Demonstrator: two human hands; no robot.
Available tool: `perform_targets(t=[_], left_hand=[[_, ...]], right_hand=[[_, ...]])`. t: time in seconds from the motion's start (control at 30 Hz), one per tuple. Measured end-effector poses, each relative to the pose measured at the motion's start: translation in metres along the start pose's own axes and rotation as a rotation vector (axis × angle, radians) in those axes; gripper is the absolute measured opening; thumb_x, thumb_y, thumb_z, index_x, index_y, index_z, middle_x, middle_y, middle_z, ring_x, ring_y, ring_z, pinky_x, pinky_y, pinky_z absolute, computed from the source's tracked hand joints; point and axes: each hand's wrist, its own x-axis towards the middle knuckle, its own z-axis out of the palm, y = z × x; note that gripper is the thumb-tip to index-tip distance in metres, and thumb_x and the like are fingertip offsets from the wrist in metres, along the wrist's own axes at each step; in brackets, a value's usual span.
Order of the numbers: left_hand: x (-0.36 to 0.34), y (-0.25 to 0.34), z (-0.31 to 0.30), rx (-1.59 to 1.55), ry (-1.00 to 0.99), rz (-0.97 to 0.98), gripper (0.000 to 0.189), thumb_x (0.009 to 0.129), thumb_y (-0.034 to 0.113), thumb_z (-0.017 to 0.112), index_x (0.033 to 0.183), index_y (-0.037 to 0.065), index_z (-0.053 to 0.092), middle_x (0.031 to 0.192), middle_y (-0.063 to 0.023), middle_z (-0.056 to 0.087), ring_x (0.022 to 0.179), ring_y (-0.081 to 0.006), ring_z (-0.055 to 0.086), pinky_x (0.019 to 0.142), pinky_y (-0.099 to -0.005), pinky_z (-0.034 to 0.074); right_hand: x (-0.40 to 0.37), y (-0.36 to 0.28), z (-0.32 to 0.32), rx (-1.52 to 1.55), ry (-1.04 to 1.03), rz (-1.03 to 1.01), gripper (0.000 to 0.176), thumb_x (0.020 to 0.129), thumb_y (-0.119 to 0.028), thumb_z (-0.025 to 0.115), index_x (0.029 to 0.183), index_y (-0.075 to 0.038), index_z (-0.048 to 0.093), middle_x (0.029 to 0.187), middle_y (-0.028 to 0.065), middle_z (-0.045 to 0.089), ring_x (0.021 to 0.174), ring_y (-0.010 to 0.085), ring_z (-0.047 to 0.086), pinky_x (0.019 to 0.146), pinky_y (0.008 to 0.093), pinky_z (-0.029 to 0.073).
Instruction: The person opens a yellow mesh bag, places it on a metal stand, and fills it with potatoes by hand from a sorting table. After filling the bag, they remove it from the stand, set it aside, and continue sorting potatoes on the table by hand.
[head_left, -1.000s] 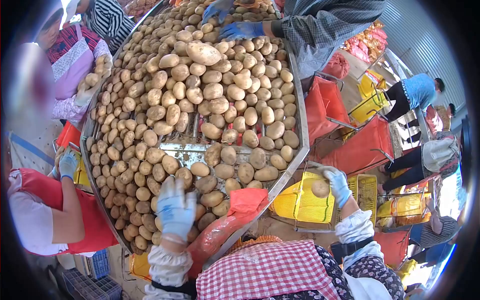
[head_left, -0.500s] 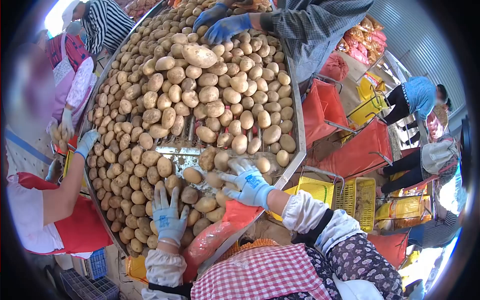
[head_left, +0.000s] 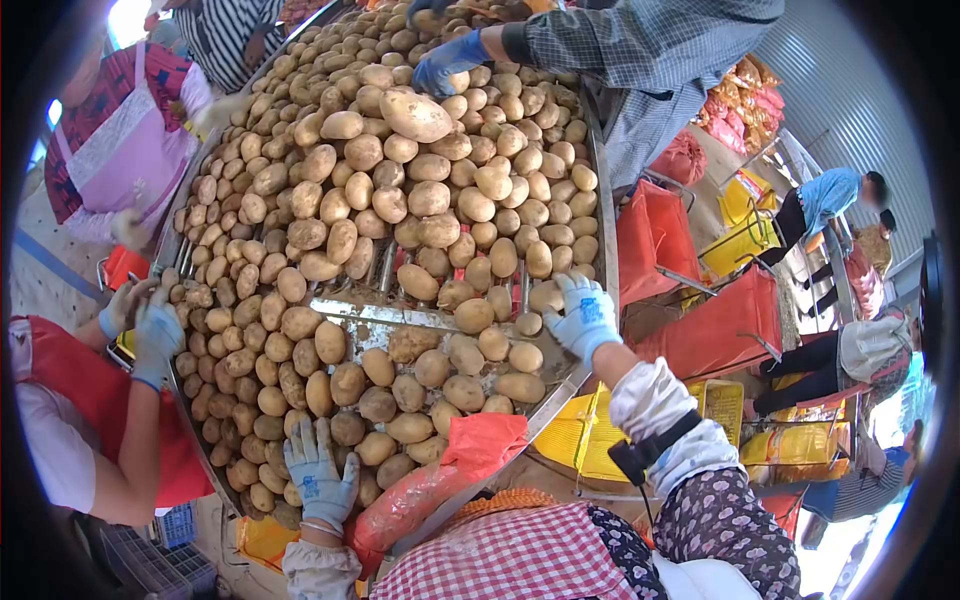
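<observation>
Many potatoes (head_left: 430,198) cover a metal-edged sorting table (head_left: 385,312). My left hand (head_left: 320,474), in a pale blue and white glove, lies on potatoes near the front edge with its fingers apart. At the table's right side my right hand (head_left: 585,316), gloved alike, has its fingers spread and touches potatoes by the rim. Several loose potatoes lie between my two hands. A red plastic wrap (head_left: 440,482) covers the table's near edge, just right of my left hand. One much larger potato (head_left: 416,115) rests on top of the heap.
Co-workers' gloved hands (head_left: 158,340) are at the left edge, and a dark blue glove (head_left: 450,62) works at the top. Red bags (head_left: 655,235) on frames, yellow bags (head_left: 590,435) and a yellow crate (head_left: 722,405) stand at the right. Other people stand farther right.
My right hand has moved up and right to the table's right side. My left hand has shifted slightly down and left. The left co-worker's hands have come together; the top co-worker's hands are apart.
</observation>
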Motion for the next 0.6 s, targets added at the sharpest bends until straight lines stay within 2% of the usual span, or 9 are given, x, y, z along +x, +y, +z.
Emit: perform_targets(t=[0.1, 0.2, 0.23, 0.33, 0.37, 0.43, 0.5, 0.57, 0.6], left_hand=[[0.001, -0.003, 0.001, -0.004, 0.013, 0.017, 0.076, 0.081, 0.038, 0.059, 0.145, 0.007, 0.032, 0.151, -0.0223, 0.025, 0.140, -0.0383, 0.022, 0.114, -0.0537, 0.012], [0.001, -0.003, -0.001, -0.017, 0.023, 0.015, 0.075, 0.081, 0.037, 0.059, 0.144, 0.007, 0.034, 0.149, -0.0223, 0.027, 0.139, -0.0386, 0.023, 0.114, -0.0538, 0.012], [0.002, 0.000, -0.003, -0.033, 0.028, 0.013, 0.074, 0.080, 0.037, 0.059, 0.144, 0.007, 0.035, 0.148, -0.0221, 0.029, 0.138, -0.0386, 0.024, 0.113, -0.0538, 0.013], [0.010, 0.014, -0.010, -0.111, 0.103, 0.030, 0.072, 0.080, 0.037, 0.060, 0.142, 0.008, 0.037, 0.146, -0.0210, 0.033, 0.137, -0.0395, 0.026, 0.113, -0.0537, 0.014], [0.016, 0.025, -0.013, -0.110, 0.103, 0.033, 0.072, 0.080, 0.037, 0.060, 0.142, 0.008, 0.037, 0.146, -0.0210, 0.033, 0.137, -0.0395, 0.026, 0.113, -0.0537, 0.014], [0.038, 0.057, -0.027, -0.193, 0.178, 0.306, 0.065, 0.084, 0.032, 0.058, 0.142, 0.009, 0.038, 0.146, -0.0209, 0.034, 0.137, -0.0389, 0.027, 0.113, -0.0529, 0.014], [0.056, 0.064, -0.013, -0.115, 0.122, 0.329, 0.065, 0.084, 0.033, 0.058, 0.141, 0.010, 0.039, 0.145, -0.0204, 0.034, 0.137, -0.0392, 0.027, 0.113, -0.0531, 0.014], [0.074, 0.062, -0.011, -0.035, 0.062, 0.353, 0.064, 0.083, 0.035, 0.058, 0.140, 0.011, 0.041, 0.145, -0.0199, 0.034, 0.136, -0.0395, 0.027, 0.113, -0.0532, 0.015], [0.084, 0.061, -0.016, -0.023, 0.074, 0.266, 0.065, 0.082, 0.036, 0.059, 0.140, 0.012, 0.042, 0.145, -0.0199, 0.035, 0.136, -0.0399, 0.028, 0.113, -0.0532, 0.015]], right_hand=[[0.018, 0.000, 0.003, -0.306, -0.245, -0.097, 0.057, 0.075, -0.033, 0.068, 0.125, -0.012, 0.052, 0.120, 0.0118, 0.056, 0.106, 0.0319, 0.056, 0.086, 0.0446, 0.047], [0.033, -0.010, -0.018, -0.072, -0.441, 0.038, 0.053, 0.081, -0.036, 0.061, 0.126, -0.010, 0.053, 0.115, 0.0124, 0.063, 0.098, 0.0357, 0.062, 0.084, 0.0450, 0.050], [0.033, -0.011, -0.017, -0.073, -0.436, 0.028, 0.053, 0.081, -0.036, 0.061, 0.126, -0.010, 0.053, 0.115, 0.0124, 0.063, 0.098, 0.0357, 0.062, 0.084, 0.0450, 0.050], [0.008, -0.008, -0.006, 1.882, -0.558, 0.424, 0.051, 0.091, -0.040, 0.046, 0.129, -0.006, 0.050, 0.117, 0.0186, 0.062, 0.099, 0.0378, 0.064, 0.083, 0.0509, 0.053], [0.002, -0.010, -0.006, 1.884, -0.555, 0.425, 0.051, 0.091, -0.040, 0.046, 0.129, -0.006, 0.050, 0.117, 0.0186, 0.062, 0.099, 0.0378, 0.064, 0.083, 0.0509, 0.053], [-0.004, -0.026, -0.008, 2.244, -0.784, 0.164, 0.054, 0.091, -0.038, 0.044, 0.136, -0.009, 0.041, 0.127, 0.0197, 0.054, 0.109, 0.0381, 0.058, 0.085, 0.0545, 0.051], [-0.015, -0.046, -0.015, 2.347, -0.830, 0.097, 0.056, 0.091, -0.040, 0.047, 0.138, -0.009, 0.040, 0.128, 0.0185, 0.054, 0.112, 0.0385, 0.057, 0.090, 0.0549, 0.048], [-0.024, -0.059, -0.022, 2.443, -0.816, 0.170, 0.060, 0.090, -0.041, 0.052, 0.139, -0.009, 0.039, 0.127, 0.0196, 0.054, 0.113, 0.0382, 0.057, 0.094, 0.0562, 0.045], [-0.027, -0.066, -0.027, 2.462, -0.839, 0.074, 0.062, 0.089, -0.042, 0.055, 0.139, -0.009, 0.038, 0.122, 0.0192, 0.057, 0.112, 0.0346, 0.057, 0.094, 0.0527, 0.046]])
